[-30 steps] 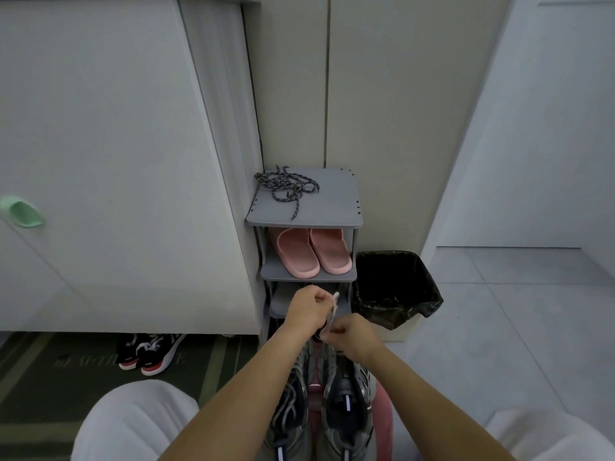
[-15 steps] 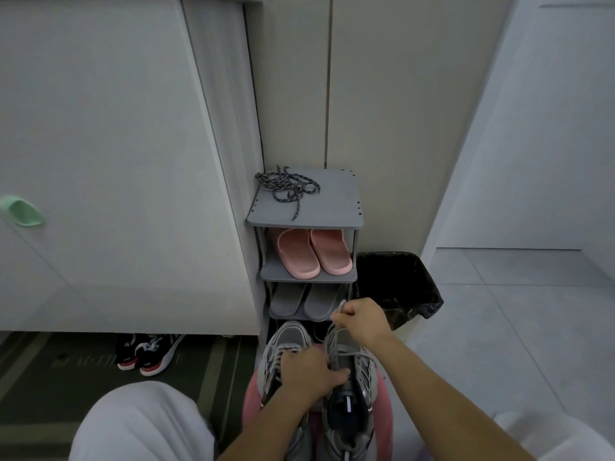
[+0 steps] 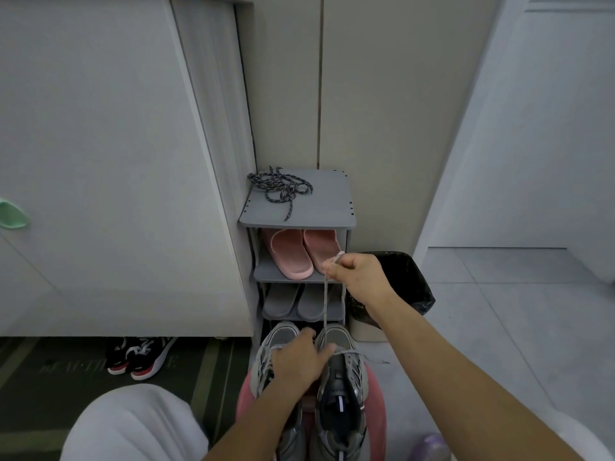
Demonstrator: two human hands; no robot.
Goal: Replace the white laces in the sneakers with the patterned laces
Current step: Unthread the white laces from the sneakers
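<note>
The right hand (image 3: 359, 274) pinched the taut white cord lace (image 3: 325, 304); the left hand (image 3: 299, 357) pressed flat-fingered on the grey mesh sneakers (image 3: 342, 339). A snagged eyelet might have yanked them over.

The left hand (image 3: 299, 359) and the right hand (image 3: 357, 274) are uncovered, and the left forearm (image 3: 253, 417) and the right forearm (image 3: 449, 364) are bare as far as they are shown. The legs are covered by white cloth (image 3: 100, 440), plain and soft in look. The left knee (image 3: 133, 424) is seen as a large rounded shape, and only a small part of the right knee (image 3: 580, 439) is seen. Whether trousers or another garment are worn cannot be told.
</note>
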